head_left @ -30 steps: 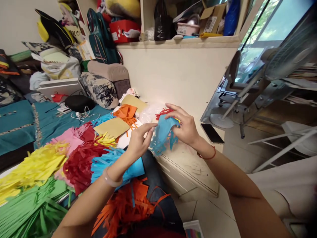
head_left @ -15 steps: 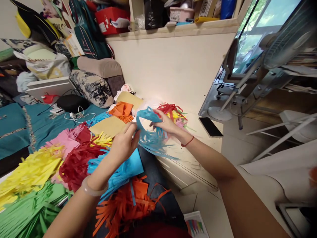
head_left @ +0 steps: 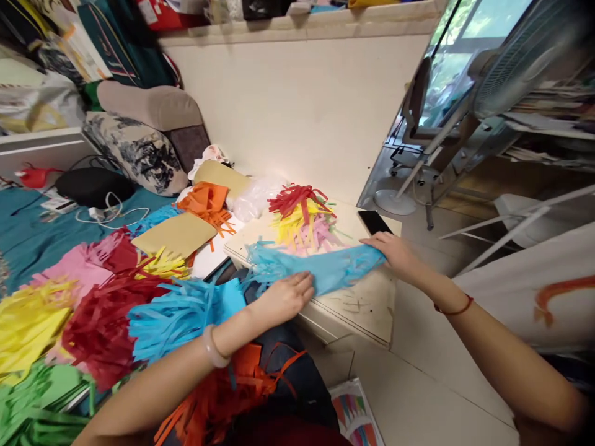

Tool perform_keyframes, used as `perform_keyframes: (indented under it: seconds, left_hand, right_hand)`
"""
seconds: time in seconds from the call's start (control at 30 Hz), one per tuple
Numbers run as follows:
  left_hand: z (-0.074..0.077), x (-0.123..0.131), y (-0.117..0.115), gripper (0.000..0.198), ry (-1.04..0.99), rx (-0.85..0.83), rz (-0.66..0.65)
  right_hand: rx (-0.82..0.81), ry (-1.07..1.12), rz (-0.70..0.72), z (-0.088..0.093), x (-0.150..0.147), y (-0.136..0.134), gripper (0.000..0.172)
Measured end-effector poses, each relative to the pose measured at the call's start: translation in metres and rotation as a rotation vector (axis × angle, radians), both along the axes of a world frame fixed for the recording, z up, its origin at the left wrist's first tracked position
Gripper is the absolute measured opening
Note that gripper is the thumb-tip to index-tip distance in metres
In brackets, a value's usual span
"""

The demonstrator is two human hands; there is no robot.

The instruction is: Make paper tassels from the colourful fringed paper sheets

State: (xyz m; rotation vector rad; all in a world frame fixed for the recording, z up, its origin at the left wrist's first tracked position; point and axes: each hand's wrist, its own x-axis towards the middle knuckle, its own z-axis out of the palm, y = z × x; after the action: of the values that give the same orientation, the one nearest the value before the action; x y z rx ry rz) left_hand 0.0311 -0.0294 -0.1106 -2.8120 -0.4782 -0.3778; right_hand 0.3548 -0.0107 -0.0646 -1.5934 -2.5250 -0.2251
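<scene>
A blue fringed paper strip lies stretched out flat on a small white table. My left hand presses flat on its left part, fingers stretched out. My right hand rests on its right end, fingers extended over the paper. Just behind the strip sits a small pile of red, yellow and pink fringed paper.
A black phone lies at the table's far right corner. Piles of fringed paper in blue, dark red, yellow, green and orange cover the bed at left. A standing fan is at right.
The blue strip, held up and bunched between both hands before, now lies spread flat on the table with both hands pressed on it. The camera has tilted down.
</scene>
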Motion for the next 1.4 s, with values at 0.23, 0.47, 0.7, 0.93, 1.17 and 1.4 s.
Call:
perform_keyframes:
  seconds: [0.23, 0.47, 0.7, 0.93, 1.17, 1.4]
  left_hand:
    - [-0.010, 0.040, -0.008, 0.014, 0.079, -0.250, -0.017]
    - [0.013, 0.034, 0.002, 0.012, 0.070, -0.554, 0.028]
    - [0.013, 0.032, 0.017, 0.018, 0.037, -0.714, -0.093]
    - [0.019, 0.035, 0.024, 0.022, 0.099, -0.682, -0.106]
    - [0.028, 0.035, 0.024, 0.026, 0.107, -0.670, -0.129]
    - [0.033, 0.039, 0.026, 0.023, 0.140, -0.669, -0.141]
  right_hand:
    - [0.126, -0.171, -0.251, -0.017, 0.006, -0.061, 0.044]
    - [0.098, 0.141, 0.151, -0.047, -0.083, -0.084, 0.029]
    - [0.209, 0.033, 0.295, -0.047, -0.031, -0.078, 0.025]
    - [0.131, 0.059, 0.245, -0.043, -0.026, -0.073, 0.023]
    - [0.061, -0.058, 0.227, -0.034, -0.027, -0.064, 0.020]
    - [-0.008, 0.057, 0.193, -0.024, -0.055, -0.065, 0.038]
